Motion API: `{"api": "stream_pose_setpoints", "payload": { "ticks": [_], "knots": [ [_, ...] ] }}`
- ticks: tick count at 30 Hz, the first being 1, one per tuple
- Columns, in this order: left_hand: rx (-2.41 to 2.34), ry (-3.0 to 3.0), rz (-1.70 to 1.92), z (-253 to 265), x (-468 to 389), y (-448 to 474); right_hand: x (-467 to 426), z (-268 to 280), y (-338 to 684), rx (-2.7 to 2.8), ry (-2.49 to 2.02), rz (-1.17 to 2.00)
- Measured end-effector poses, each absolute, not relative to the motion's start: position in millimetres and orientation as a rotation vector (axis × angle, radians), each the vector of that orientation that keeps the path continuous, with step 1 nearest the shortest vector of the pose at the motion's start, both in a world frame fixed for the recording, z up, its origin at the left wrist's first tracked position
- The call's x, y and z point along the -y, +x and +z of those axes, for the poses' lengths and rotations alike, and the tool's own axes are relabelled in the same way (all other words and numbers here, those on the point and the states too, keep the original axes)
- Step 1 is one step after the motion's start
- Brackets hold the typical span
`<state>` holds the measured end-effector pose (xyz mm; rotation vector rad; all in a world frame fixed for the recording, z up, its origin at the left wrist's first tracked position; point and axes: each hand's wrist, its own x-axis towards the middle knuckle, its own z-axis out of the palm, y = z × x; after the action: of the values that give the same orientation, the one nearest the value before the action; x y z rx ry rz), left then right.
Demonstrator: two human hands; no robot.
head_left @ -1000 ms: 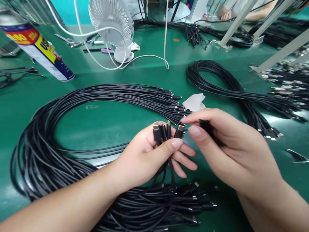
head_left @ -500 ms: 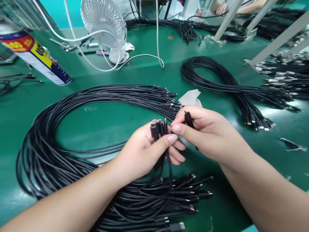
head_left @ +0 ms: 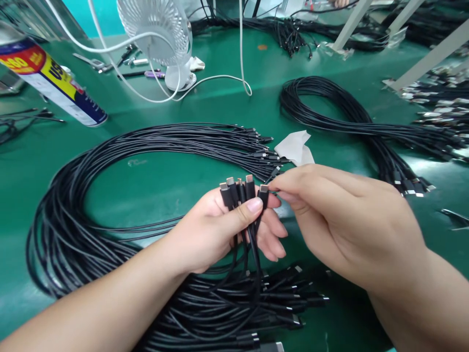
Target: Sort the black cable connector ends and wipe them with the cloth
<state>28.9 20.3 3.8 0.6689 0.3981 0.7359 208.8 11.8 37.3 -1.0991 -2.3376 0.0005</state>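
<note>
My left hand (head_left: pixel 216 225) is closed around several black USB-C cables (head_left: pixel 249 186), thumb across them just below the plugs. Their metal tips point up in a small fan, and the cords hang down below the palm. My right hand (head_left: pixel 351 230) is pinched at the rightmost USB-C plug (head_left: pixel 263 193). A thin dark thing shows at its fingertips, but most of it is hidden behind the fingers. Under both hands lies a large looped bundle of black cables (head_left: pixel 66 210), with plug ends at the upper right and lower right.
A white fan (head_left: pixel 154 34) with a white cord stands at the back, a spray can (head_left: pixel 54 73) at the left. To the right lie another cable coil (head_left: pixel 326 98), a white scrap (head_left: pixel 296 146) and a metal tool (head_left: pixel 454 217). Grey posts (head_left: pixel 432 58) rise behind.
My right hand has turned over, back now upward, and the dark piece in it is mostly hidden. The plugs in my left hand are spread wider, with one more showing at the right.
</note>
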Motion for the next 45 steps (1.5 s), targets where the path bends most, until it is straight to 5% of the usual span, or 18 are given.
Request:
{"api": "stream_pose_setpoints", "payload": {
  "ticks": [45],
  "knots": [
    [-0.931,0.890,0.809,15.1,-19.7,35.5,-7.5,29.2,198.6,2.460,-1.100,-0.384]
  ]
}}
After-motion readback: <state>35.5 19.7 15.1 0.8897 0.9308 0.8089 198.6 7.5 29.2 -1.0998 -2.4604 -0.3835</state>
